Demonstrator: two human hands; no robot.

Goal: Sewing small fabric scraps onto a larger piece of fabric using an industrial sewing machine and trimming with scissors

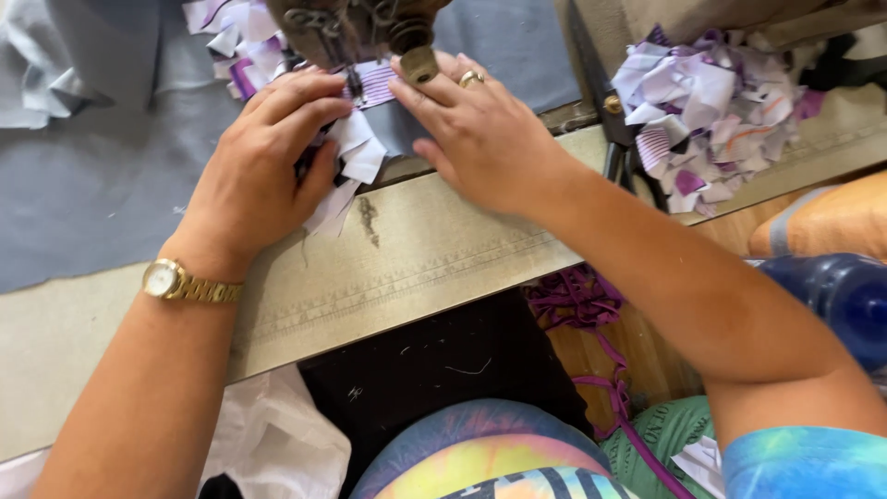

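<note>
My left hand (263,162) lies palm down on white and purple fabric pieces (356,148) just left of the sewing machine's needle area, fingers bent over the cloth. A gold watch sits on that wrist. My right hand (476,125), with a ring, presses flat on the striped purple piece (374,85) and grey cloth (402,129) at the right of the presser foot. The dark metal sewing machine head (356,28) hangs above both hands. The needle itself is hidden between the fingers.
A heap of white and purple fabric scraps (707,106) lies at the right on the worn table (407,259). Black scissors (610,120) rest beside it. Grey cloth (83,185) covers the left. Purple strips (577,300) hang below; a blue bottle (845,296) is far right.
</note>
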